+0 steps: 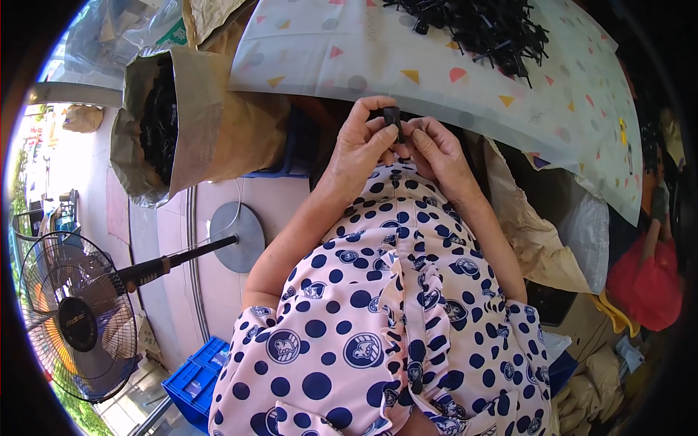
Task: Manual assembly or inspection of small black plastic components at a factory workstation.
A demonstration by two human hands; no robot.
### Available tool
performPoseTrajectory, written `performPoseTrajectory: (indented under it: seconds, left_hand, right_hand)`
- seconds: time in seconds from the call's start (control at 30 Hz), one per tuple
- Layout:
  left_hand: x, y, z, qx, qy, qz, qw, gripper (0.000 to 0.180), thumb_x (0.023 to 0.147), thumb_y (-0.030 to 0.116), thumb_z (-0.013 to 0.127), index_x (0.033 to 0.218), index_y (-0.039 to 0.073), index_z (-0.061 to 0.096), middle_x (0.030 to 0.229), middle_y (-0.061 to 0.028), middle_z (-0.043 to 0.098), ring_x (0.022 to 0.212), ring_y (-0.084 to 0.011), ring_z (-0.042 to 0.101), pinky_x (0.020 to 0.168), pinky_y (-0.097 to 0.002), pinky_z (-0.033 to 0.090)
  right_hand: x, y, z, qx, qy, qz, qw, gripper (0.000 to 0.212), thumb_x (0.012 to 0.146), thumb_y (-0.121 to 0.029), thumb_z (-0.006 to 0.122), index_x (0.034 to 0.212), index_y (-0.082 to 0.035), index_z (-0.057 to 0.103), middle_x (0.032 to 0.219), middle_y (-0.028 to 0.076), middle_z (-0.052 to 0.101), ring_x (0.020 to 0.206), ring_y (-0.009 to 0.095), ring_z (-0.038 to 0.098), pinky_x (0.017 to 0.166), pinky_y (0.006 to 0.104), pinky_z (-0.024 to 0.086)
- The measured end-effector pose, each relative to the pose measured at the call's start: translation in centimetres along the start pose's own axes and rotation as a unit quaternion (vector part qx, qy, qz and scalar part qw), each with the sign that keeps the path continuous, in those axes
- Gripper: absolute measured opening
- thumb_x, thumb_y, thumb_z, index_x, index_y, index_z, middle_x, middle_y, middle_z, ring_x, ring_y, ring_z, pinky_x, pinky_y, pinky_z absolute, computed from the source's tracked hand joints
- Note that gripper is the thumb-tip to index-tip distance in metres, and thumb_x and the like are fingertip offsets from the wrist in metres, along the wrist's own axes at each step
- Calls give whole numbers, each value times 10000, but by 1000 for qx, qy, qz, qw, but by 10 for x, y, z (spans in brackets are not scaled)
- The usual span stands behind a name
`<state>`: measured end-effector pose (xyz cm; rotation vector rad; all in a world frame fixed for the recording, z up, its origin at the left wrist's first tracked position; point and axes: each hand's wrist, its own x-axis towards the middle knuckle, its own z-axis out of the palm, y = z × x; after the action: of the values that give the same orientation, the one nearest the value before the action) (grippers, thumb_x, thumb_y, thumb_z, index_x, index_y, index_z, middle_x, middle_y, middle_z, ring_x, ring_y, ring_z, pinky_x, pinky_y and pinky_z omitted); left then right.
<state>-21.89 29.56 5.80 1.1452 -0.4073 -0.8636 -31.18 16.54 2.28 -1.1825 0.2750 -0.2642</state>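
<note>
My left hand (pixel 363 142) is closed on a small black plastic part (pixel 392 116), pinching it between thumb and forefinger with its wider end up. My right hand (pixel 438 151) is beside it, thumb and fingers pressed together near the part's lower end. Whatever those right fingertips pinch is too small to make out. Both hands are in front of my body at the near edge of a table with a patterned cover (pixel 320 62). On the far part of that cover lies a heap of thin black plastic parts (pixel 480 33).
To the left stands an open brown paper sack (pixel 218 109) filled with black pieces. Beyond it are a standing fan (pixel 78 323) and its round base (pixel 238 236). A blue crate (pixel 196 381) sits lower left. Crumpled brown paper (pixel 542 247) and a person in red (pixel 647 283) are at right.
</note>
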Motion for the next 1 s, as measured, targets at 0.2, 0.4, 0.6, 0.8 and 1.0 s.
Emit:
performPoseTrajectory:
  seconds: [0.2, 0.4, 0.6, 0.8, 1.0]
  left_hand:
    - [1, 4, -2, -169, -37, -50, 984, 302, 938, 57, 495, 1233, 88, 442, 981, -122, 619, 746, -144, 587, 650, -217, 486]
    - [3, 4, -2, -242, -42, -75, 967, 290, 941, 42, 480, 1226, 91, 462, 979, -116, 609, 743, -163, 590, 664, -239, 502]
    - [4, -5, -10, -231, -60, -110, 965, 298, 928, 37, 505, 1225, 66, 504, 962, -80, 603, 703, -150, 606, 624, -220, 510]
    - [1, -12, -15, -178, -115, -122, 970, 323, 929, 47, 508, 1252, 49, 506, 1026, -46, 597, 718, -125, 606, 634, -186, 508]
    - [-3, -17, -18, 44, -118, -41, 991, 390, 906, -8, 498, 1291, 32, 446, 1038, -46, 586, 726, -90, 595, 620, -181, 484]
  right_hand:
    - [-4, -10, -10, 46, -20, 48, 998, 156, 960, -195, 500, 1018, -57, 545, 728, -34, 517, 464, 11, 307, 410, 163, 201]
    - [-5, -4, -17, 78, -23, 2, 997, 171, 935, -210, 547, 1000, -52, 555, 721, 19, 576, 453, 47, 396, 411, 157, 280]
    - [0, -8, -17, 98, -48, 30, 994, 220, 903, -242, 598, 1000, -48, 560, 734, 35, 594, 476, 65, 463, 420, 152, 321]
    - [6, -1, -19, 124, -72, 94, 985, 240, 857, -236, 663, 1007, -70, 575, 745, -20, 580, 512, 23, 447, 435, 144, 306]
    - [7, -6, -11, 59, -50, 133, 988, 117, 878, -173, 642, 899, -71, 588, 722, -61, 528, 489, 0, 355, 419, 147, 244]
